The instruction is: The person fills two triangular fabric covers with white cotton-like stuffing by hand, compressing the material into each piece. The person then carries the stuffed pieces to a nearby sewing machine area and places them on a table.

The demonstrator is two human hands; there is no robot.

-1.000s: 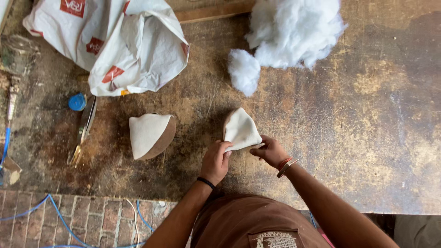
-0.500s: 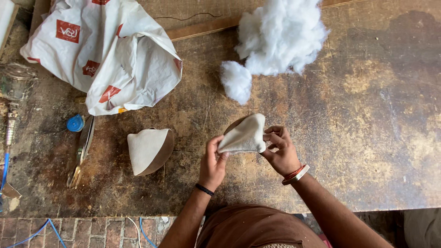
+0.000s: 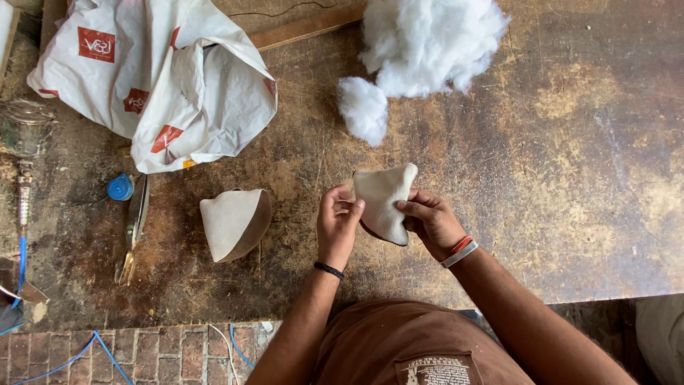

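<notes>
We have the pale fabric piece (image 3: 382,202) right in front of us, lifted just above the worn wooden table (image 3: 584,178), a soft cone-like shape with a darker underside peeking out at its lower edge. Our left hand (image 3: 337,224) pinches its left edge, thumb on top and fingers curled behind, a black band on that wrist. Our right hand (image 3: 431,222) grips the right side, fingers pressed onto the pale face, a red and a silver bangle at the wrist. Both hands are closed on the same piece.

To the left, well apart, a second fabric cone (image 3: 234,222) lies on the table, pale outside, brown at its rim. Beyond it we see scissors (image 3: 134,228) lying lengthwise, and just beside their upper end a small blue cap (image 3: 120,187). Further up sits a crumpled white plastic bag (image 3: 157,78) with red patches. At the top, a big heap of white stuffing (image 3: 427,43), with a smaller tuft (image 3: 363,108) just below it, near our piece but not touching. Blue cable (image 3: 21,264) runs along the left edge.
</notes>
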